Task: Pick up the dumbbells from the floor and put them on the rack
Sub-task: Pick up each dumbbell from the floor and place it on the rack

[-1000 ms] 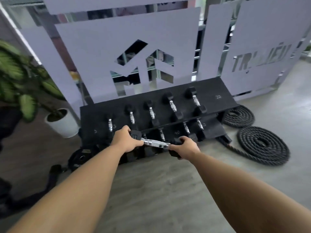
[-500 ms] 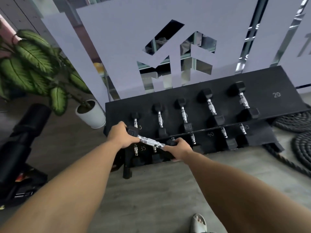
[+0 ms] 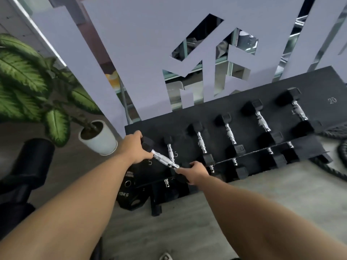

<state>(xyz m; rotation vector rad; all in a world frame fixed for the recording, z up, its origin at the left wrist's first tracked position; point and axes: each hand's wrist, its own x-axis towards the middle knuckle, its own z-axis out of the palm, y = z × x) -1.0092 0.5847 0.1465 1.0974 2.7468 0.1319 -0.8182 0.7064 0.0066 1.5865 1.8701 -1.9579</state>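
Observation:
I hold a small dumbbell [image 3: 163, 160] with black hex heads and a chrome handle in both hands. My left hand [image 3: 133, 148] grips its far-left head and my right hand [image 3: 194, 172] grips the near-right head. It hangs tilted over the left end of the black rack [image 3: 210, 113], above the spot marked 5. Several more dumbbells lie on the upper shelf, one [image 3: 170, 148] just behind the held handle, and others rest on the lower shelf [image 3: 270, 152].
A black 10 kg weight plate [image 3: 129, 194] leans at the rack's left foot. A potted plant in a white pot [image 3: 99, 137] stands left of the rack. Dark equipment [image 3: 24, 171] fills the left edge. Coiled rope [image 3: 338, 147] lies at right. A frosted glass wall rises behind.
Both hands have carried the dumbbell leftward and up onto the rack's left end. It has turned more diagonal, and the view has moved closer to the rack.

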